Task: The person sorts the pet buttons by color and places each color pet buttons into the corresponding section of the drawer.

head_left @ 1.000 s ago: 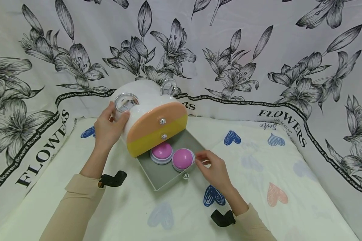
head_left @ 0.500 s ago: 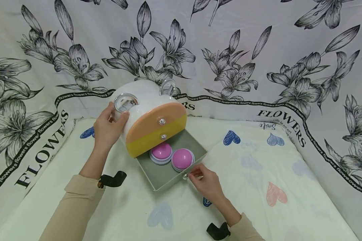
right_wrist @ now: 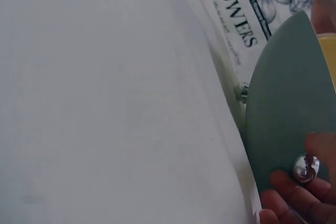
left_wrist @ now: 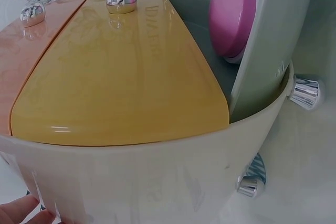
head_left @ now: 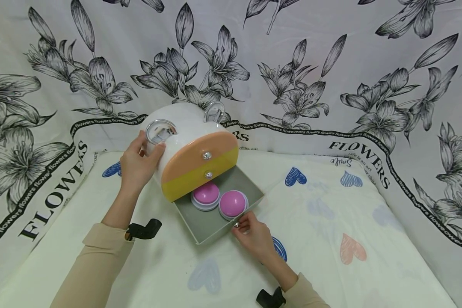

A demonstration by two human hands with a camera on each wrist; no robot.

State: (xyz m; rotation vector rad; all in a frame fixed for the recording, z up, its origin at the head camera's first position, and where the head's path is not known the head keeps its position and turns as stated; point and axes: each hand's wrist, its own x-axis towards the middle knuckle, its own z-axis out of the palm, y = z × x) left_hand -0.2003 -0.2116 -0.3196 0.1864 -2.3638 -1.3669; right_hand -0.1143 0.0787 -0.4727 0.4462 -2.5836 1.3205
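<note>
A small white drawer box [head_left: 185,117] with a rounded top stands on the bedding. Its front has an orange drawer [head_left: 188,149], a yellow drawer [head_left: 192,182] and a pulled-out grey-green drawer [head_left: 204,231]. Two pink-topped round pieces [head_left: 206,193] with pale bases lie in that drawer. My left hand [head_left: 138,162] holds the box's side by a clear, silver-rimmed ear [head_left: 161,130]; some fingers are hidden behind it. With thumb and fingers, my right hand [head_left: 253,235] pinches the silver knob [right_wrist: 305,168] of the grey-green drawer.
White bedding printed with hearts [head_left: 353,248] spreads around the box. Behind it hangs a floral curtain [head_left: 292,85]. Short silver feet [left_wrist: 305,92] show under the box, and a second clear ear [head_left: 214,112] tops its far side.
My right hand has moved left and down from the drawer's right edge to its front knob, and now pinches it. The left hand, box and drawer have stayed in place.
</note>
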